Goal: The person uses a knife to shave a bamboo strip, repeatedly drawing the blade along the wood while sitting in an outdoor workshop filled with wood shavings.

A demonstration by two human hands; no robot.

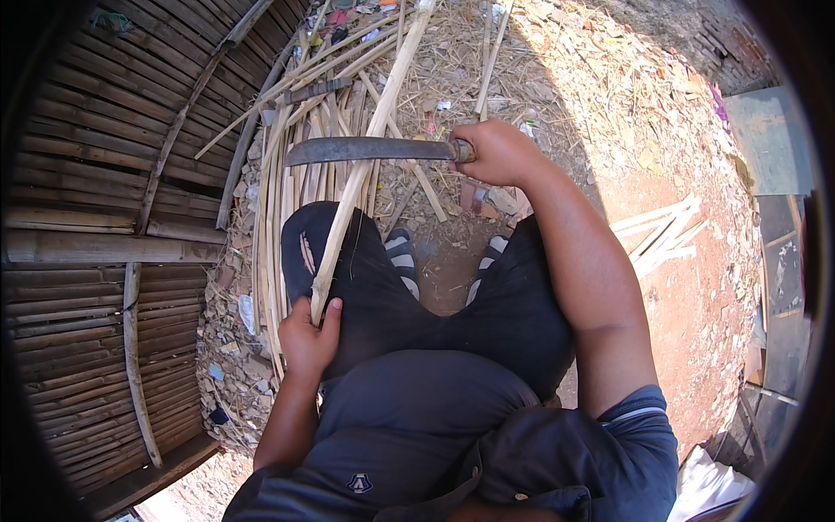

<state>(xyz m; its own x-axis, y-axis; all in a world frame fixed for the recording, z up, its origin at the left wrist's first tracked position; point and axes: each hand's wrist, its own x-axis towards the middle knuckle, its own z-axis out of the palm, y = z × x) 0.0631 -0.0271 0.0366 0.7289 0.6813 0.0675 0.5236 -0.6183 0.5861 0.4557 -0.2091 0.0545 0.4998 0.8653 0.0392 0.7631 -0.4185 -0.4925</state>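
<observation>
My left hand [311, 337] is closed around the near end of a long pale bamboo strip [351, 193], by my left thigh. The strip runs up and away past my knee toward the top of the view. In my right hand [496, 152] is the handle of a machete [374, 150], held out ahead of my knees. Its broad dark blade points left and lies across the strip; I cannot tell whether the edge is cutting into it. Beyond the blade, a dark wrapped tool handle [317, 91] rests among the strips on the ground.
A pile of split bamboo strips [270, 235] lies left of my legs, beside a bamboo slat wall [96, 165]. Several short pale pieces [665, 230] lie on the ground at the right. Shavings and rubble [591, 78] cover the ground ahead. Grey panels [770, 143] stand at the far right.
</observation>
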